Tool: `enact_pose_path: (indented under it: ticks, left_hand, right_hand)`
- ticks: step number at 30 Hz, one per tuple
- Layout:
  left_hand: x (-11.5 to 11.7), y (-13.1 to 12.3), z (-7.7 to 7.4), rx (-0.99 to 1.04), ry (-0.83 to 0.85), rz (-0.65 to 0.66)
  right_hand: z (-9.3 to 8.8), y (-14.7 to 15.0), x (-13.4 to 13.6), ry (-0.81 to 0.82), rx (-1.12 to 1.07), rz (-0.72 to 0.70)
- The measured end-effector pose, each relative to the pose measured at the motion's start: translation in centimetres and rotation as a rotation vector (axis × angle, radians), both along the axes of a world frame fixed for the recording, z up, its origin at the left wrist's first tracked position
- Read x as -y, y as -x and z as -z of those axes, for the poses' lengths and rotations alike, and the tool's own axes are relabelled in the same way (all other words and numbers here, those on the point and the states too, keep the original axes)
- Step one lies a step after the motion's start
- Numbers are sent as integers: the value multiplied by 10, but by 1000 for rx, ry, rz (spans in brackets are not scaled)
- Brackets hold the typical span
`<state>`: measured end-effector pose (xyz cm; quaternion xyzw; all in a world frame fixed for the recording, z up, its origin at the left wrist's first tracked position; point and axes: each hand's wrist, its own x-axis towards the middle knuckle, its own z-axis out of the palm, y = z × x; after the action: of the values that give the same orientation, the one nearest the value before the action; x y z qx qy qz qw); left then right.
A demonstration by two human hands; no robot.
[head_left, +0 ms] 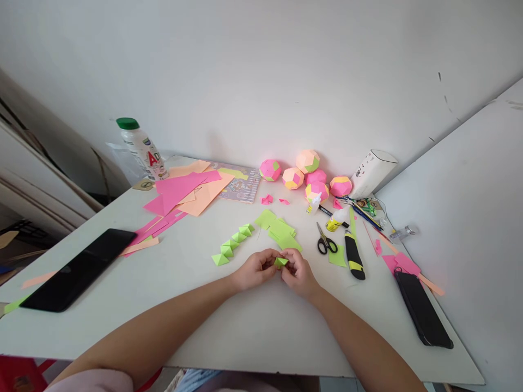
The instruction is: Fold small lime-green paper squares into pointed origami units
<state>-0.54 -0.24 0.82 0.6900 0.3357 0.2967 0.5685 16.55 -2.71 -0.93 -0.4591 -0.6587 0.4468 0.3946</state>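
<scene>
Paper fold (pixel 280 262) — between left hand (pixel 255 269), right hand (pixel 300 272)

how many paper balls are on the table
6, in one cluster: leftmost ball, top ball, peach ball below it, pink ball, front ball, rightmost ball. More could hide behind them.

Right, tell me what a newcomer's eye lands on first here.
The pink, orange and yellow paper balls clustered at the back by the wall. Then the left hand and right hand in the middle, pinching a small green folded piece together, a row of green folded pieces lying to their left.
</scene>
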Motion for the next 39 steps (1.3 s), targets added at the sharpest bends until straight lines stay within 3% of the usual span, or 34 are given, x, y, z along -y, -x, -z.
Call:
enact_pose_path:
  ticks: [39]
  left_hand:
    - [1, 1, 0, -17, -44, 27]
  right_hand:
    - [-4, 2, 1, 46, -70, 19]
